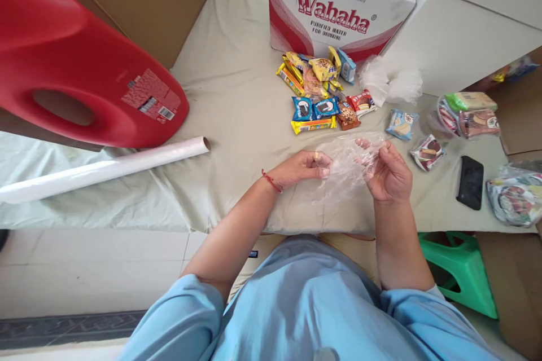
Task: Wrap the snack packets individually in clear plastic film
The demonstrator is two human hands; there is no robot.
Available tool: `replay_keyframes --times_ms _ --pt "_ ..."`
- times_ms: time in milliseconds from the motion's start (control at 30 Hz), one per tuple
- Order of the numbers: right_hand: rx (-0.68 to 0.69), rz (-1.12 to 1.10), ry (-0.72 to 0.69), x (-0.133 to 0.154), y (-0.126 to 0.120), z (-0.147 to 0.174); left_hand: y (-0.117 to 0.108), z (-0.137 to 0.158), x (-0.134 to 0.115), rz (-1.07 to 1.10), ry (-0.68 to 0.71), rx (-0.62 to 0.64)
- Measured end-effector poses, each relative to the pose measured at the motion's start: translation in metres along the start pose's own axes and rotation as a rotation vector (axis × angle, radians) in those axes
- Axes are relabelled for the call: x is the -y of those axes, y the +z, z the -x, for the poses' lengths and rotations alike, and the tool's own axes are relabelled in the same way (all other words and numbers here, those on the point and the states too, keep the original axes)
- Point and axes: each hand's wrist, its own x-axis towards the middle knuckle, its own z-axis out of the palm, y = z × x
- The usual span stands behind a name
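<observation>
Clear plastic bag [345, 166], thin, crinkled and limp, its film catching pale glints. At the far left a smooth red jug [116, 87] with an oval handle hole stands before a matte brown cardboard box [161, 5]; in front of them lies a glossy white roll [105, 172] on a cardboard core. Further right, shiny snack packets [324, 69], pillow-shaped and bar-shaped, sit near a red-and-white Wahaha carton [330, 11], with a cloudy plastic bundle [389, 82] beside them. A flat black phone [470, 183] follows, then a bulging packet-filled bag [514, 197].

Beneath all this spreads a pale, creased cloth [241, 135]. Light tiled floor [93, 271] shows at lower left, a green plastic stool [478, 276] at lower right.

The clear plastic bag lies between both hands, just nearer than the packets. The left hand [298, 169] has thumb and fingers curled close at its left edge; whether they pinch the film I cannot tell. The right hand [392, 175] pinches its right edge between thumb and fingers.
</observation>
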Motion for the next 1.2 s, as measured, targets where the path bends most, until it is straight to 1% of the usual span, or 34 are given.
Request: replay_keyframes --times_ms 67,133,267,367,467,567,633,700,767,833,900,967,1100,1200 --pt "0.009 -0.04 0.02 -0.001 -0.005 -0.002 0.0 0.001 -0.003 -0.018 0.042 0.019" --pt "-0.01 -0.096 0.033 -0.004 -0.014 -0.004 0.001 0.001 -0.004 0.031 0.077 0.014" --pt "-0.033 -0.214 0.023 -0.01 -0.035 -0.01 0.003 0.001 -0.002 0.218 0.076 -0.02" --pt "-0.033 -0.218 -0.001 -0.015 -0.043 -0.013 0.003 0.002 -0.003 0.351 0.048 -0.042" --pt "-0.028 -0.132 0.004 -0.017 -0.044 -0.014 0.002 0.002 -0.005 0.394 0.02 -0.035" --pt "-0.017 -0.076 0.021 -0.017 -0.038 -0.014 0.0 0.001 -0.005 0.366 -0.051 -0.036" --pt "0.0 -0.069 0.06 -0.016 -0.033 -0.014 -0.001 0.001 -0.004 0.316 -0.104 -0.031" --pt "0.026 -0.061 0.12 -0.013 -0.027 -0.016 -0.001 0.0 -0.002 0.26 -0.148 0.001" --pt "0.057 -0.035 0.181 -0.009 -0.023 -0.02 0.0 0.0 -0.001 0.224 -0.16 0.04" --pt "0.093 0.002 0.243 -0.004 -0.02 -0.026 0.002 0.0 -0.001 0.194 -0.096 0.011" --pt "0.124 0.032 0.294 0.0 -0.018 -0.033 0.002 -0.001 -0.001 0.144 0.017 -0.078" --pt "0.145 0.063 0.328 0.004 -0.016 -0.04 0.002 -0.001 -0.001 0.108 0.098 -0.146" --pt "0.152 0.131 0.339 0.005 -0.008 -0.051 0.002 -0.003 0.0 0.077 0.136 -0.171" --pt "0.13 0.168 0.315 0.001 -0.003 -0.058 0.002 -0.006 0.003 0.136 0.146 -0.25"
